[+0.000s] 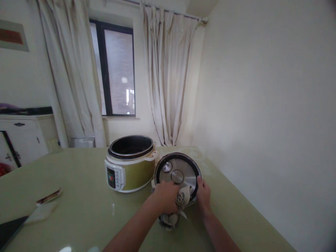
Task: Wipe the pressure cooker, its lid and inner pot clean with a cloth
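A round pressure cooker lid [187, 167] is tilted up with its steel underside and black seal ring facing me. My right hand [203, 193] grips the lid's right edge, thumb over the rim. My left hand [167, 196] is closed on a patterned cloth [183, 196] and presses it against the lower part of the lid's underside. Part of the cloth hangs below the hand. Just left of the lid stands the electric pressure cooker [139, 173], green and white, uncovered, with a dark inner pot [131, 145] and a control panel on its front.
The pale green table [86, 210] carries a small flat item [49, 196] and a dark flat object [12, 231] at the left. A wall [262, 105] runs along the table's right side. Behind are curtains [168, 77], a window [119, 70] and a white cabinet [25, 134].
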